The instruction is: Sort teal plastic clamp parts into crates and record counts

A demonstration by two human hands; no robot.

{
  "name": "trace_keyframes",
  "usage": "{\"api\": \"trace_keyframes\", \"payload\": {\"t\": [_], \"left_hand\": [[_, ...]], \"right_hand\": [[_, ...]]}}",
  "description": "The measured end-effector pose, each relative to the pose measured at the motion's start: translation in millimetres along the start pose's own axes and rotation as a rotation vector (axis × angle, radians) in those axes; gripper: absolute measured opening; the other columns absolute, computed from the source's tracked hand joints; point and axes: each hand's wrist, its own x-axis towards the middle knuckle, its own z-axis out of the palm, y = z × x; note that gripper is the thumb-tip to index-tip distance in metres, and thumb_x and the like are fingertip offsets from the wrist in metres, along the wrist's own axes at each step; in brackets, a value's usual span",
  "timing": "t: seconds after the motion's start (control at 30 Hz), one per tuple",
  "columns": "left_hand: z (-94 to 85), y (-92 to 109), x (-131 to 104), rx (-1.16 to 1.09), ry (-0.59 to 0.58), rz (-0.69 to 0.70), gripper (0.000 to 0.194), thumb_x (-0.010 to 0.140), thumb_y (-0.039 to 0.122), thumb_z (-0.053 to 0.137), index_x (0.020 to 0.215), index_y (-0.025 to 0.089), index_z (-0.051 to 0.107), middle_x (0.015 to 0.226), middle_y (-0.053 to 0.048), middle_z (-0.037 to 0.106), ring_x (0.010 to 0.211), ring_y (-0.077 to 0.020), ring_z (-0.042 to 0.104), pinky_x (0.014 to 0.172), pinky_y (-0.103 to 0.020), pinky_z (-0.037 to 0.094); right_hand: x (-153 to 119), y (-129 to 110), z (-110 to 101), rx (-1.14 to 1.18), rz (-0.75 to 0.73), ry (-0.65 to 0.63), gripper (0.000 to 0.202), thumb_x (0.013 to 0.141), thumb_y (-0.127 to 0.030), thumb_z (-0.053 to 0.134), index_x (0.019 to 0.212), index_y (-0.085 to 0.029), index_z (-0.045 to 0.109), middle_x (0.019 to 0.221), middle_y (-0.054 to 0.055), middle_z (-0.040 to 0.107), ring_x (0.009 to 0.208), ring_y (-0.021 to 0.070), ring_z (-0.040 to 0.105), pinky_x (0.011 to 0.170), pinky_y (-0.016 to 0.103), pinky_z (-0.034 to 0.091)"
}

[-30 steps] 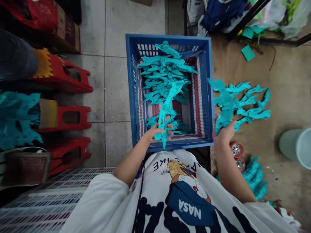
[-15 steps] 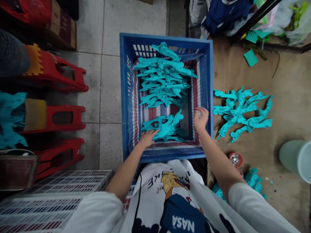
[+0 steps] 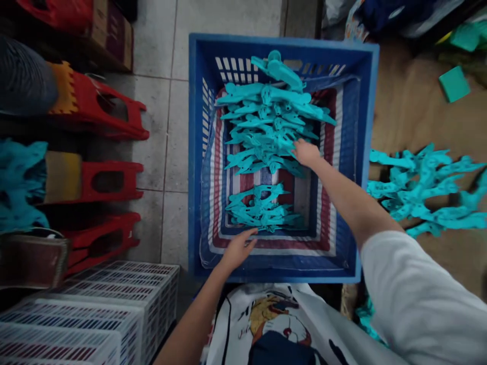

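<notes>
Inside a blue plastic crate (image 3: pixel 196 167) lined with striped sheeting lie two groups of long, jointed turquoise plastic parts. The larger stack (image 3: pixel 266 116) fills the far side; a smaller stack (image 3: pixel 262 208) lies at the near side. My right hand (image 3: pixel 307 153) is at the right edge of the larger stack, its fingers curled onto the end of one part, the fingertips partly hidden. My left hand (image 3: pixel 239 249) is over the near side of the crate, just below the smaller stack, fingers stretched out and apart, holding nothing.
More turquoise parts (image 3: pixel 426 187) lie on a wooden board at right, with a flat turquoise block (image 3: pixel 454 83) beyond. Red plastic stools (image 3: pixel 110 180) stand at left, one beside a person's leg (image 3: pixel 25 76). White slotted crates (image 3: pixel 152 289) stand at lower left.
My right hand has moved from the crate's right side inward to the larger stack. My left hand has drawn back off the smaller stack, toward me. The view has shifted closer over the crate.
</notes>
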Motion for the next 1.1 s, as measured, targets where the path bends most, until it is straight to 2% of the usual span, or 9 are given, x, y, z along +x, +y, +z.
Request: {"api": "trace_keyframes", "payload": {"t": [0.13, 0.2, 0.3, 0.4, 0.53, 0.67, 0.87, 1.0, 1.1], "left_hand": [[18.4, 76, 26, -0.523, -0.048, 0.046, 0.074, 0.087, 0.057, 0.076, 0.151, 0.025, 0.057, 0.152, -0.017, 0.062, 0.136, -0.0335, 0.063, 0.115, -0.055, 0.052], [37.3, 118, 33, -0.751, -0.068, 0.059, 0.082, 0.087, 0.063, 0.075, 0.157, 0.030, 0.048, 0.160, -0.015, 0.054, 0.142, -0.0329, 0.058, 0.116, -0.053, 0.051], [65.0, 163, 28, -0.815, 0.024, 0.099, 0.069, 0.092, 0.066, 0.069, 0.149, 0.028, 0.056, 0.154, -0.012, 0.060, 0.145, -0.0294, 0.055, 0.123, -0.047, 0.045], [75.5, 171, 13, -0.697, 0.165, 0.129, 0.064, 0.094, 0.067, 0.064, 0.143, 0.025, 0.059, 0.156, -0.011, 0.057, 0.152, -0.0275, 0.047, 0.130, -0.044, 0.034], [61.1, 157, -9, -0.534, 0.249, 0.163, 0.065, 0.094, 0.066, 0.064, 0.144, 0.025, 0.058, 0.164, -0.010, 0.048, 0.159, -0.0276, 0.036, 0.134, -0.042, 0.025], [45.5, 152, -22, -0.419, 0.219, 0.274, 0.064, 0.091, 0.063, 0.070, 0.141, 0.023, 0.062, 0.158, -0.012, 0.055, 0.157, -0.0307, 0.039, 0.134, -0.044, 0.027], [42.0, 162, -31, -0.511, -0.004, 0.188, 0.065, 0.089, 0.061, 0.074, 0.141, 0.025, 0.063, 0.149, -0.013, 0.062, 0.142, -0.0325, 0.055, 0.122, -0.046, 0.043], [40.0, 165, -37, -0.515, -0.059, 0.217, 0.070, 0.083, 0.061, 0.082, 0.141, 0.026, 0.064, 0.146, -0.011, 0.065, 0.135, -0.0312, 0.059, 0.118, -0.045, 0.047], [36.8, 167, -36, -0.620, -0.210, 0.179, 0.071, 0.082, 0.066, 0.080, 0.139, 0.026, 0.065, 0.129, -0.010, 0.073, 0.117, -0.0269, 0.069, 0.105, -0.041, 0.055]], "right_hand": [[-126, -51, -31, 0.639, 0.043, -0.133, 0.045, 0.099, -0.054, 0.056, 0.106, -0.013, 0.074, 0.087, 0.007, 0.072, 0.080, 0.0195, 0.061, 0.083, 0.034, 0.055], [-193, -89, -31, 0.928, 0.085, -0.064, 0.056, 0.097, -0.066, 0.052, 0.118, -0.018, 0.073, 0.093, 0.006, 0.074, 0.085, 0.0214, 0.065, 0.084, 0.036, 0.058], [-273, -141, -15, 0.844, 0.084, 0.287, 0.059, 0.100, -0.065, 0.044, 0.128, -0.020, 0.070, 0.126, 0.011, 0.072, 0.120, 0.0283, 0.064, 0.112, 0.048, 0.050], [-323, -169, 4, 0.696, 0.149, 0.441, 0.058, 0.103, -0.057, 0.037, 0.133, -0.018, 0.067, 0.139, 0.018, 0.065, 0.134, 0.0307, 0.059, 0.121, 0.053, 0.043], [-353, -180, 15, 0.719, 0.220, 0.251, 0.060, 0.094, -0.052, 0.054, 0.139, -0.012, 0.061, 0.134, 0.022, 0.069, 0.121, 0.0336, 0.068, 0.110, 0.055, 0.053], [-361, -186, 16, 0.911, 0.249, 0.173, 0.061, 0.087, -0.053, 0.063, 0.135, -0.014, 0.061, 0.124, 0.015, 0.073, 0.109, 0.0270, 0.070, 0.098, 0.044, 0.057], [-377, -190, 22, 1.371, 0.328, 0.219, 0.057, 0.078, -0.065, 0.077, 0.108, -0.018, 0.064, 0.085, 0.000, 0.066, 0.068, 0.0126, 0.056, 0.059, 0.026, 0.049], [-392, -190, 22, 1.553, 0.351, 0.186, 0.058, 0.072, -0.066, 0.085, 0.104, -0.022, 0.064, 0.081, -0.003, 0.061, 0.065, 0.0118, 0.053, 0.056, 0.025, 0.048], [-396, -190, 20, 1.620, 0.348, 0.254, 0.055, 0.072, -0.064, 0.086, 0.100, -0.023, 0.063, 0.078, -0.003, 0.060, 0.061, 0.0111, 0.052, 0.052, 0.025, 0.045]]}}
